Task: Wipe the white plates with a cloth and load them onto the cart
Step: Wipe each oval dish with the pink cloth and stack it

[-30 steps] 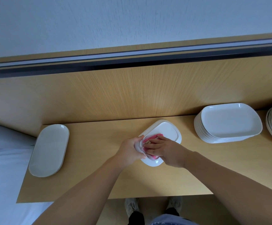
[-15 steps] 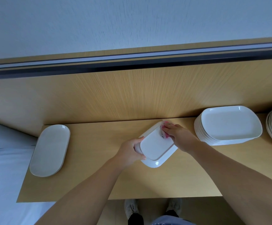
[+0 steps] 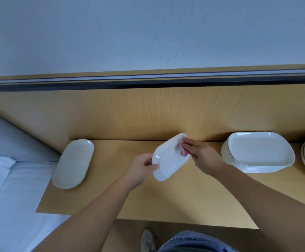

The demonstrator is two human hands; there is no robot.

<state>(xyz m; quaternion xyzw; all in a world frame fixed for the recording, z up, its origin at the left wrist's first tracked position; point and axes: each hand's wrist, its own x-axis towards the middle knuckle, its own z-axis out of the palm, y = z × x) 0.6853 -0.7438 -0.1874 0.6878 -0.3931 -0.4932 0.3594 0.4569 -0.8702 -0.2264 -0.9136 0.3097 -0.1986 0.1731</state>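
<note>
Cleaning step above a pale wooden bench point(image 3: 148, 206): my left hand point(image 3: 142, 168) grips the tilted white rectangular ceramic plate point(image 3: 168, 160) by its near edge; my right hand point(image 3: 201, 154) clamps a pink cloth point(image 3: 183, 152) on its far rim. I'd sweep the rim firmly, keeping the left grip steady.

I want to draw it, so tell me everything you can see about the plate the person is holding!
The plate is white and glossy, like ceramic, a rounded rectangle with a raised rim. It is held tilted over the wooden table. The left hand holds its near left edge; the right hand presses a pink cloth on its far right edge.
</note>
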